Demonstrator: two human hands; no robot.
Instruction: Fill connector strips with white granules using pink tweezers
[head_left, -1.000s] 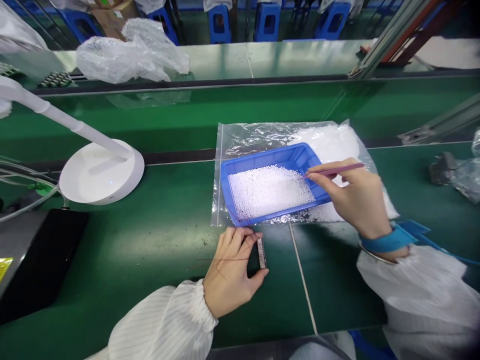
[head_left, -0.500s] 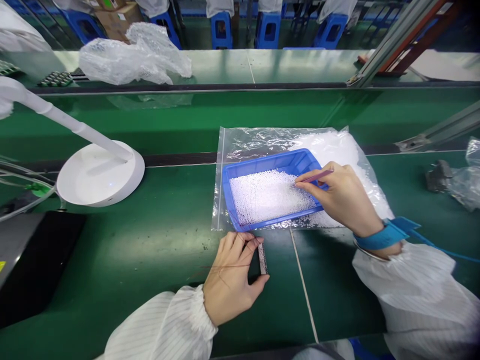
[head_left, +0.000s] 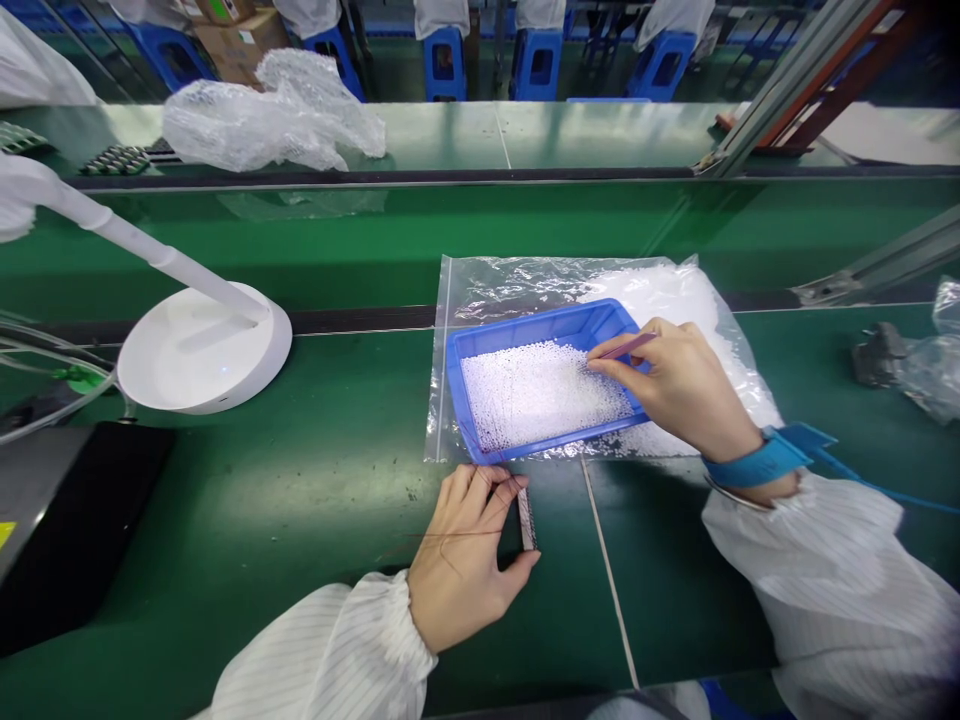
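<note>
Between thumb and fingers, my left hand grips a small narrow block with a pale, speckled face, resting on the green bench. Thin reddish wires run across that hand. My right hand pinches pink tweezers over the right part of a blue plastic tray. Small white beads fill the bottom of this tray. The tweezer tips are hidden by my fingers. A blue wrist strap circles my right wrist. Under the tray lies a clear zip bag holding more white beads.
A white lamp base stands at the left, near a black and grey device. A green partition crosses behind the bag. Crumpled plastic lies beyond it. On the right is a dark part beside clear plastic.
My right hand and the tweezers have shifted slightly left over the beads. My left hand keeps its grip on the block in the same spot.
</note>
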